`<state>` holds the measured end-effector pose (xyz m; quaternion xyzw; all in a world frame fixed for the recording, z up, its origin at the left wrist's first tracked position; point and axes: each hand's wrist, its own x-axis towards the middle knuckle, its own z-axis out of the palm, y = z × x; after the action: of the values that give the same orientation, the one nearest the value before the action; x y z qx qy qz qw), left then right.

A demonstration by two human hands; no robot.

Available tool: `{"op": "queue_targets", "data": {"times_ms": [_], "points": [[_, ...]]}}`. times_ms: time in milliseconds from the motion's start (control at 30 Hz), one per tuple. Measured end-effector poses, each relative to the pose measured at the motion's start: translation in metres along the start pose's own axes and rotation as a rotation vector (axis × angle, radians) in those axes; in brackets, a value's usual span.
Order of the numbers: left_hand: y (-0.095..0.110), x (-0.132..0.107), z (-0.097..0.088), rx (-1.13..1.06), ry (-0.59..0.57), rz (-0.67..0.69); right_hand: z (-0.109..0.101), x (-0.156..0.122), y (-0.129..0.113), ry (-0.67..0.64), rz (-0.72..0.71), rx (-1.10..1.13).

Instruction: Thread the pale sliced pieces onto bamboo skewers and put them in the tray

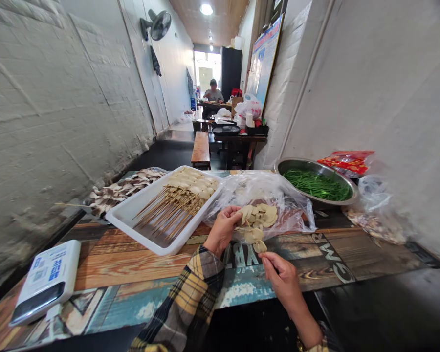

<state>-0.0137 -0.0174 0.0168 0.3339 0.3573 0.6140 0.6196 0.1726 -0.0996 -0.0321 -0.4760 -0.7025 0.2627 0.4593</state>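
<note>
My left hand [224, 229] is closed, thumb and fingers pinched on a thin wooden skewer that is mostly hidden. Pale round slices [254, 235] hang in a short row along it. At the lower end of that row, my right hand [281, 277] pinches the edge of the lowest slice [259, 246]. Just beyond my fingers, a loose pile of the same slices [267, 215] lies on a clear plastic bag [297, 208]. To the left, a white tray [159, 249] holds many filled skewers [168, 208], their slices at the far end and bare sticks toward me.
Sliced mushrooms [126, 188] lie behind the tray on the patterned table [132, 266]. A white payment device [46, 278] sits front left. At right stand a metal bowl [352, 193] of green chives [315, 185] and plastic bags [376, 195]. Farther back, a person [213, 93] sits at another table.
</note>
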Motion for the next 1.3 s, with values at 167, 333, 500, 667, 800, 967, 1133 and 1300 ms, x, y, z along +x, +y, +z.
{"op": "queue_targets", "data": {"times_ms": [167, 333, 500, 667, 800, 967, 1133, 1300], "points": [[0.001, -0.0009, 0.0007, 0.051, -0.005, 0.013, -0.0005, 0.0014, -0.0014, -0.001, 0.014, 0.008], [0.0003, -0.0025, 0.0036, 0.103, -0.023, 0.017, -0.0004, 0.0023, -0.0013, -0.021, 0.063, 0.054], [-0.0016, -0.0021, 0.0044, 0.128, -0.018, 0.02, 0.001, 0.0013, 0.0015, -0.046, 0.121, 0.134], [-0.0041, 0.0012, 0.0017, 0.109, 0.032, 0.05, 0.0022, 0.0012, 0.0048, -0.045, 0.136, 0.176], [-0.0048, 0.0024, 0.0005, 0.104, 0.047, 0.062, 0.0032, 0.001, 0.0063, -0.043, 0.146, 0.218], [-0.0046, 0.0031, -0.0007, 0.118, 0.059, 0.083, 0.0034, 0.0004, 0.007, -0.043, 0.15, 0.239], [-0.0034, 0.0029, -0.0004, 0.161, 0.066, 0.104, 0.0032, 0.0015, 0.0073, -0.039, 0.146, 0.227], [-0.0018, 0.0023, 0.0007, 0.33, 0.089, 0.158, 0.0024, 0.0029, 0.0054, -0.045, 0.174, 0.239]]}}
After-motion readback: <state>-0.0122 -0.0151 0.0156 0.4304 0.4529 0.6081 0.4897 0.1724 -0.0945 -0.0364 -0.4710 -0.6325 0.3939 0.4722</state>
